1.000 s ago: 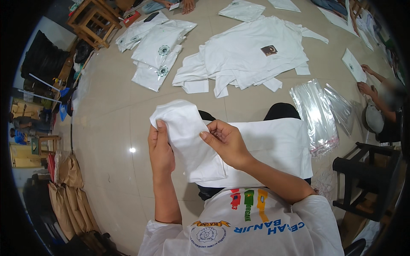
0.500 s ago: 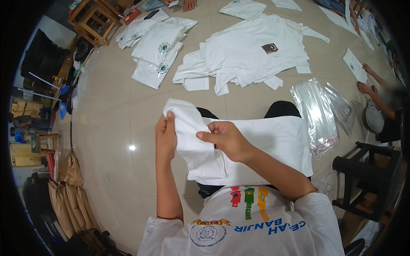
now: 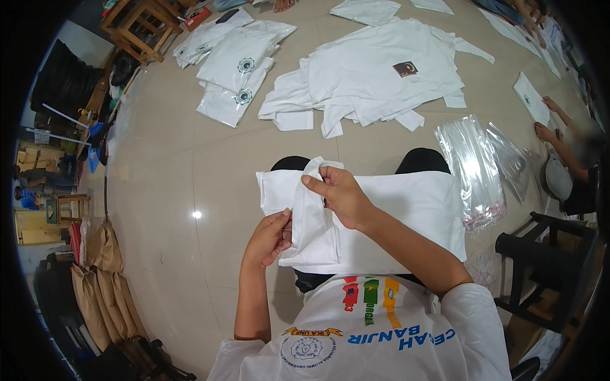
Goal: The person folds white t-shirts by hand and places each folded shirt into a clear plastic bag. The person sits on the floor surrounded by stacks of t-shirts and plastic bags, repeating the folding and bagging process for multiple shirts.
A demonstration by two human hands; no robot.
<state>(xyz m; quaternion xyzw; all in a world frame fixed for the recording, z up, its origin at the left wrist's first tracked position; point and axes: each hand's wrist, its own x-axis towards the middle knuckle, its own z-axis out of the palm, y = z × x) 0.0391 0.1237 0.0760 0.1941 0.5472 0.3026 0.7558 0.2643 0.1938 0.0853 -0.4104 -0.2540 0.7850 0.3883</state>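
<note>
A white folded garment (image 3: 400, 219) lies across my black-clad legs, with a narrow part of it folded up over its left half. My right hand (image 3: 340, 200) grips the upper end of this raised fold, thumb on top and fingers curled behind it. My left hand (image 3: 267, 238) pinches the fold's lower left edge, its fingertips close to the middle of the garment's left half. Just right of my legs lies a sheaf of clear plastic bags (image 3: 467, 168).
Ahead are a loose pile of white shirts (image 3: 375, 63) and bagged shirts (image 3: 229, 57). A co-worker's hands (image 3: 546, 124) hold a bagged item at right. A black stool (image 3: 540, 267) stands lower right, a wooden stool (image 3: 133, 25) upper left, brown sacks (image 3: 108, 286) left.
My left hand has come down from the fold's upper corner to its lower edge. My right hand has shifted up to the top, and the folded part now stands narrower, further right.
</note>
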